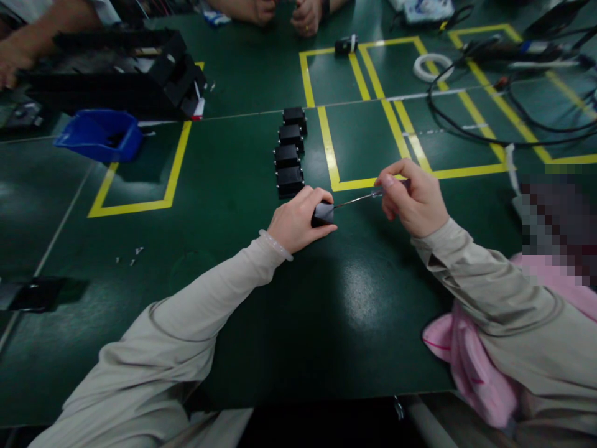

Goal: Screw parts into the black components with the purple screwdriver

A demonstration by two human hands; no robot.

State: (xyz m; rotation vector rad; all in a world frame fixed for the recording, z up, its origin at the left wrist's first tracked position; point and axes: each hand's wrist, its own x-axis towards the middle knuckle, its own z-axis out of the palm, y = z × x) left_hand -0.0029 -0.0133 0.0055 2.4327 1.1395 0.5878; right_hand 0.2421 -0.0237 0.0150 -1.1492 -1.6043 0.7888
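The left hand's fingers (298,219) are closed about a small block (323,214), thumb on its near side and forefinger on its far side, parted only by its width. The right hand's fingers (413,198) are curled in a close pinch on the handle of a driver (357,200), whose tip meets the block's right part. To my eye the driver is being worked at the block; that calls for a firm left grip and the shaft kept in line. Whether the tip sits in a screw I can't tell from here.

The block is at the middle of the tabletop (364,348), at the near end of a row of 4 black blocks (290,177) that runs near to far. A paler face is turned right, toward the driver; the hand hides too much to tell its long axis. The driver's own axis runs mostly left to right, tip left and slightly nearer.

Farther out, 3 loose screws (138,251) lie to the left, with a blue tray (77,134) beyond them. A white ring (418,70) is far right, a pink cloth (478,367) near right. Across the table, another person's hands (306,17) are apart from all this.
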